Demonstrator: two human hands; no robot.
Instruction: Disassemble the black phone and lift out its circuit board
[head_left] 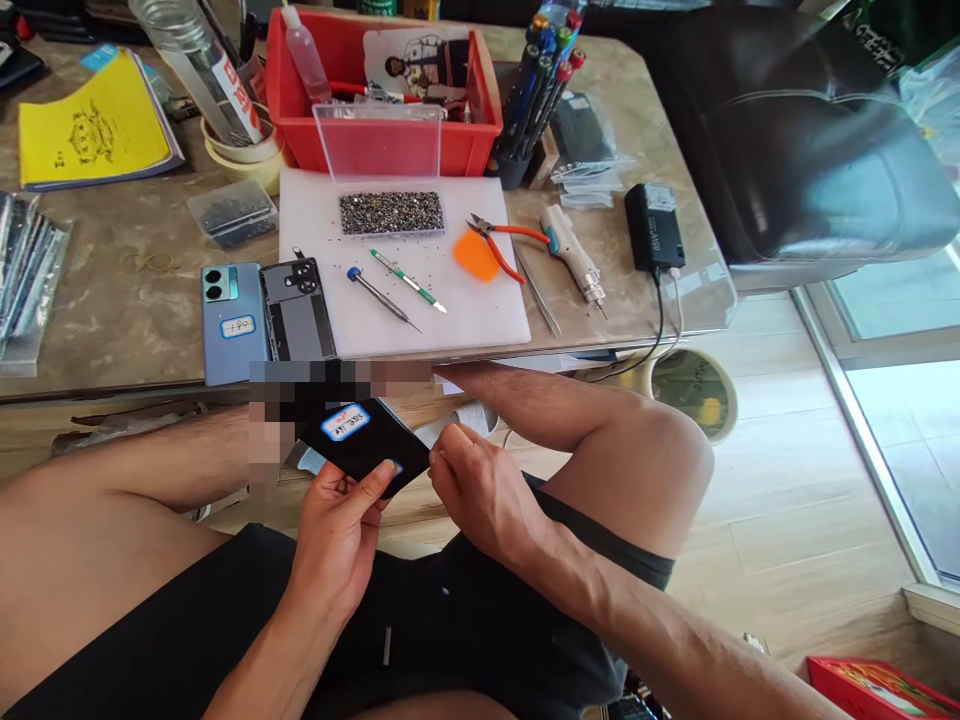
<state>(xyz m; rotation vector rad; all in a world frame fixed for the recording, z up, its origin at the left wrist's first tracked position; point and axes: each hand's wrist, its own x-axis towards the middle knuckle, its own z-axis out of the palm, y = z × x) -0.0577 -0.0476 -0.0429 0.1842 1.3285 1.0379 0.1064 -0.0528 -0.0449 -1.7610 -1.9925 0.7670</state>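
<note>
A black smartphone (364,445) with a blue-edged handwritten sticker is held over my lap, tilted. My left hand (341,530) is closed on its lower edge, thumb on the black face and fingers underneath. My right hand (480,490) is pinched at the phone's right corner; what lies between those fingertips is hidden. A blurred patch covers the phone's upper left. On the table beyond lie a blue-grey phone (234,340) with a sticker and an opened dark phone shell (300,315).
A white mat (480,320) carries a screw box (391,213), a screwdriver (386,300), a green pen-like tool (409,282), an orange pick (475,256) and cutters (499,238). Behind stands a red bin (390,140). An electric screwdriver (571,255) and black adapter (655,228) lie right.
</note>
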